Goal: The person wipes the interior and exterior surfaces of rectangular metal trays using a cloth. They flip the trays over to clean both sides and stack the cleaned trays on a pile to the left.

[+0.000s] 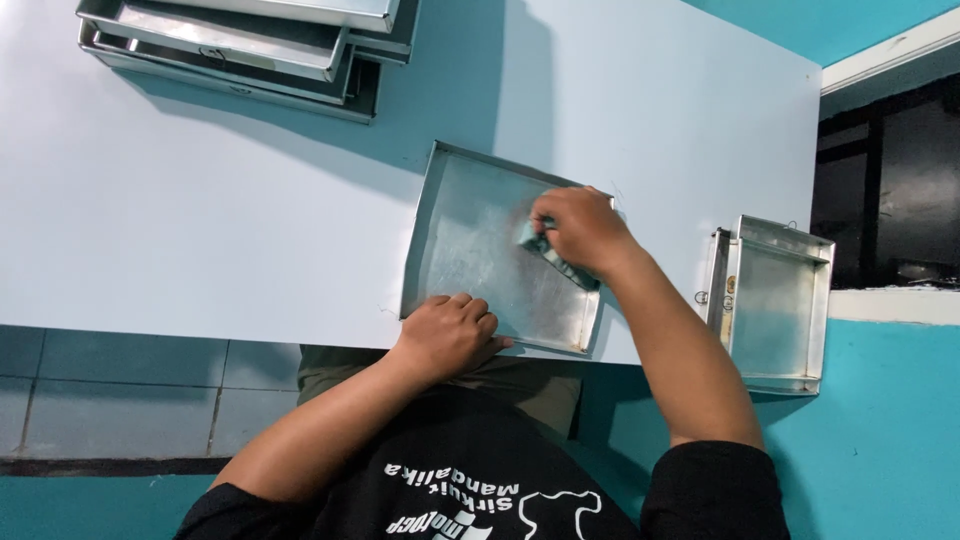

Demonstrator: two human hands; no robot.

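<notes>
White table (200, 220) with a metal tray (465, 250) lying near the front edge, a stack of trays (250, 50) up top, another pair (775, 300) hanging off the right edge.

no packages, labels, signs or screens visible

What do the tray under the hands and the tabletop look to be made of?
Tray: thin sheet metal, probably aluminium or tin-plated steel, dull grey with a smeared sheen and folded rims. Tabletop: smooth pale surface with a soft matte reflection, likely laminate or painted board; the look leaves it open.

Stacked metal trays (240, 45), white table (200, 200)
</notes>
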